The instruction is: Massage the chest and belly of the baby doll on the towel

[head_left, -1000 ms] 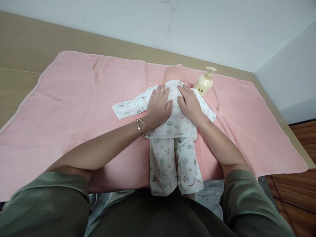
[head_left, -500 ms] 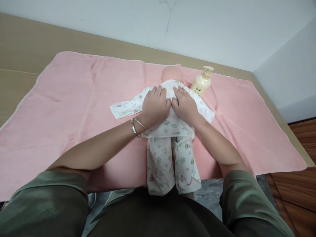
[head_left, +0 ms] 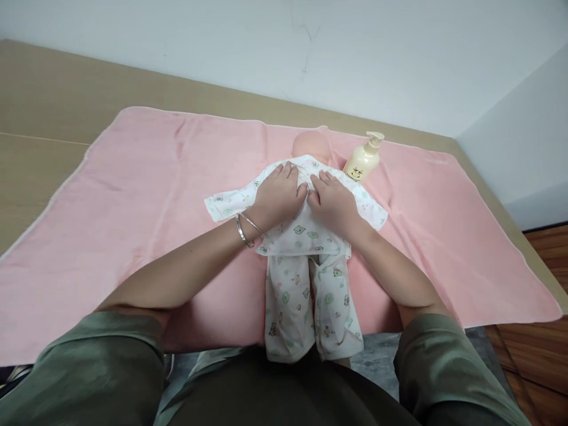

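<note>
Doll lies lengthwise before the wearer: long axis runs straight out from the body, head at the far end, trousers at the near end, legs reaching the near edge of the pink blanket. No face shows on the doll; which side is up, cannot be sure from this angle, though the bare crown and one ear are visible.

Left hand: palm down on the left half of the doll's upper body, over the patterned shirt. Bangles at the wrist, by the doll's left side as seen by the wearer. Right hand: palm down on the right half, level with the other. Both open, fingers extended and pointing up the long axis toward the doll's head; neither closes round anything. Whether a fingertip catches a little cloth, cannot tell.

Key relation: the hands straddle the doll's midline. Thumbs near each other over it, narrow strip of creased shirt between. Neither hand clearly nearer the doll; both in contact. Head just beyond the fingertips, trousers on the wearer's side of the wrists.

Sleeves spread out to both sides of the doll. Pump bottle just right of the doll's head, nearer the right hand, untouched. Table shows beyond the doll, past the blanket's far edge.
</note>
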Demonstrator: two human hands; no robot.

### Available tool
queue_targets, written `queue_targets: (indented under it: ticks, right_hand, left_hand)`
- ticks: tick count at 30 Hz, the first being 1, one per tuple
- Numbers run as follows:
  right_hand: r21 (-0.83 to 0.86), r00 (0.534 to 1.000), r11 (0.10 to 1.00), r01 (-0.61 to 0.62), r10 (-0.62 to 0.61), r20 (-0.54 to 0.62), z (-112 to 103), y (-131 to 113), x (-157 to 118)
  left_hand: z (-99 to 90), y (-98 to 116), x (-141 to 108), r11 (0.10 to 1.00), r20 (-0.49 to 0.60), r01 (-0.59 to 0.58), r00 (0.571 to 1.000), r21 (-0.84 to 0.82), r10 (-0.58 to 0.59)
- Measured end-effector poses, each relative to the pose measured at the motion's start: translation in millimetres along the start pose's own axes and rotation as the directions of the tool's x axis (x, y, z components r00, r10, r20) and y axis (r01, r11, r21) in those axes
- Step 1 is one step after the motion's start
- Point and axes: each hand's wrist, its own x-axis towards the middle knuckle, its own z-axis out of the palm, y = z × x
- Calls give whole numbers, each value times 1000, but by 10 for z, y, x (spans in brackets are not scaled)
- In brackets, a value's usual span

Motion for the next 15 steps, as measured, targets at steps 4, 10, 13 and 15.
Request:
queue_targets:
  ticks: [4,10,13,15]
  right_hand:
    - [80,998,995,-52,49,37,23,176,192]
    - [-60,998,997,-56,54,-30,4,15,28]
    - [-137,999,990,-20,13,-48,-67,-97,-108]
    - [-152,999,988,-13,8,-33,-88,-97,-116]
  left_hand:
    - [6,163,-165,999,-101,-23,995,22,25]
    - [-40,96,-76,999,-65,9,998,47,-6]
    - [-35,51,-19,997,-35,68,997,46,-66]
    - [-10,77,-50,997,-51,56,997,46,-53]
